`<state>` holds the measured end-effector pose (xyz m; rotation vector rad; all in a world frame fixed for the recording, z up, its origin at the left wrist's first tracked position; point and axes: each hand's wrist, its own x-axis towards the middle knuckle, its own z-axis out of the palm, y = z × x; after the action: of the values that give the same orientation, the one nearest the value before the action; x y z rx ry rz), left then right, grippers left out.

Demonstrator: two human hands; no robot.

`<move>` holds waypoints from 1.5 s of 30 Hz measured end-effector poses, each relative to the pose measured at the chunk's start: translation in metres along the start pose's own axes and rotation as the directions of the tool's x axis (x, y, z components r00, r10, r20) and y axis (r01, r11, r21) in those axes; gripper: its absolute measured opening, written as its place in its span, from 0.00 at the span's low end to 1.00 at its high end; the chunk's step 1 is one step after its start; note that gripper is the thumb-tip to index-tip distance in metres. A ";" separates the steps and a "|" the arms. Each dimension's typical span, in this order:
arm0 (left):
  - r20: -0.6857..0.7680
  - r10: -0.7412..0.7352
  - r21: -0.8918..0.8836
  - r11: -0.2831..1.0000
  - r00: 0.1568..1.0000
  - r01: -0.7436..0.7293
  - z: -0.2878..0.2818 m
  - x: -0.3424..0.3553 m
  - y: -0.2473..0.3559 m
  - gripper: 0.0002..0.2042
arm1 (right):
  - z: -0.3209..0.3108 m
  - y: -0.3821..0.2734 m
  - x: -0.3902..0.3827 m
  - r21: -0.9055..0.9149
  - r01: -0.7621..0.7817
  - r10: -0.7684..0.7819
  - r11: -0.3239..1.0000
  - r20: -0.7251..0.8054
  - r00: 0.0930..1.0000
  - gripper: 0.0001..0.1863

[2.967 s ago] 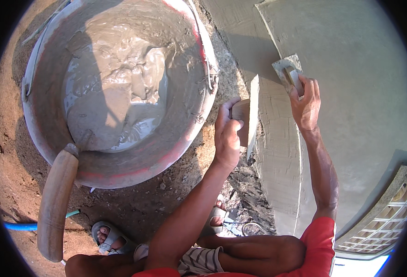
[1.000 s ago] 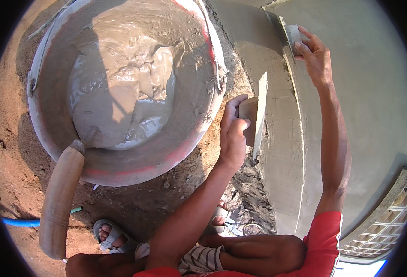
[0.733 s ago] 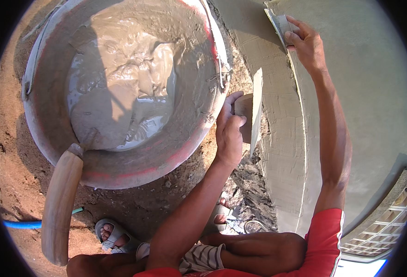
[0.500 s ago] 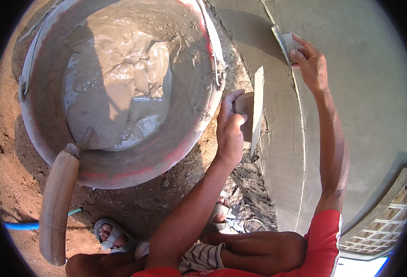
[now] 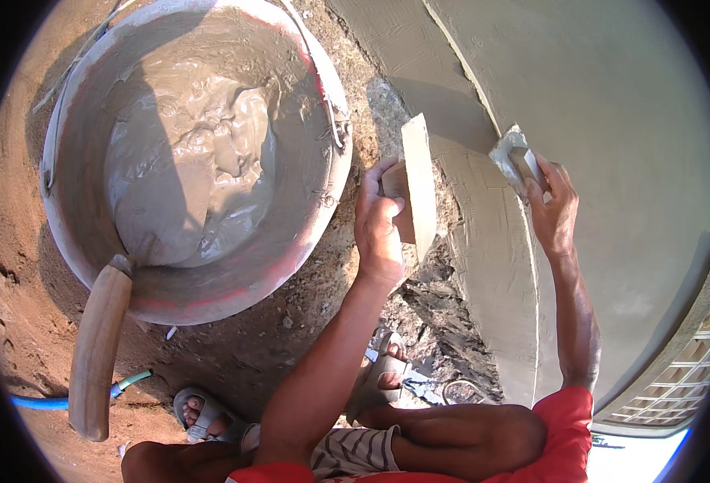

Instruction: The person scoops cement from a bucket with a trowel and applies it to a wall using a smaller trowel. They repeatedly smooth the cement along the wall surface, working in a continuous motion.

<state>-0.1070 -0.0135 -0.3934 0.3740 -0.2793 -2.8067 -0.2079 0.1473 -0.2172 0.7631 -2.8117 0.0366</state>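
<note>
My left hand (image 5: 380,229) is closed round the handle of a flat plastering float (image 5: 421,189), whose pale board stands on edge between the bucket and the grey mortar. In my right hand (image 5: 555,211) is a smaller hand float (image 5: 514,159), gripped by its block handle. This smaller float is tilted at the raised ridge line (image 5: 466,71) of the wet grey mortar surface (image 5: 629,161). Whether its face touches the mortar, I cannot tell. To the left, a large bucket (image 5: 202,310) holds wet mortar (image 5: 226,145).
A wooden-handled tool (image 5: 101,354) leans over the bucket's near rim, its blade in the mortar. A blue hose (image 5: 41,402) lies at lower left. At the right edge stands a pale lattice panel (image 5: 681,370). My sandalled feet (image 5: 206,414) rest on brown soil.
My right hand has come nearer along the ridge, and the small float has turned to show more of its board. The left float and the bucket appear farther left in view.
</note>
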 end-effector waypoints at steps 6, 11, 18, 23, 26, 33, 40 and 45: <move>0.026 0.030 0.065 0.997 0.999 -0.032 0.011 -0.004 -0.002 0.30 | 0.046 -0.028 0.061 -0.319 0.368 -0.411 0.873 -0.077 0.908 0.22; 0.063 0.013 0.005 1.000 0.998 -0.014 0.019 -0.008 0.004 0.29 | 0.080 -0.029 0.073 -0.419 0.381 -0.441 0.824 -0.054 0.896 0.20; 0.051 -0.004 0.007 1.000 0.999 0.004 0.023 -0.013 0.015 0.29 | 0.110 -0.024 0.034 -0.406 0.474 -0.437 0.781 0.186 0.880 0.15; 0.048 0.012 -0.033 0.999 0.999 -0.010 0.022 -0.011 0.022 0.27 | 0.088 -0.048 0.072 -0.359 0.405 -0.445 0.841 -0.032 0.895 0.13; 0.045 0.006 -0.061 0.998 0.999 -0.003 0.024 -0.008 0.021 0.25 | 0.087 -0.052 0.100 -0.387 0.332 -0.403 0.860 -0.114 0.908 0.13; 0.066 0.006 -0.069 0.998 0.998 -0.002 0.023 -0.009 0.025 0.26 | 0.123 -0.048 0.071 -0.352 0.449 -0.399 0.821 0.207 0.893 0.14; 0.037 -0.004 -0.059 0.998 0.999 0.006 0.020 -0.008 0.024 0.30 | 0.099 -0.067 0.128 -0.321 0.352 -0.418 0.879 -0.168 0.893 0.10; 0.051 -0.003 -0.052 0.999 0.999 0.005 0.021 -0.006 0.026 0.29 | 0.118 -0.075 0.136 -0.410 0.350 -0.412 0.842 -0.070 0.908 0.12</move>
<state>-0.1009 -0.0329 -0.3660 0.2922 -0.2167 -2.8241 -0.3093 0.0056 -0.3040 1.1413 -2.3530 -0.4945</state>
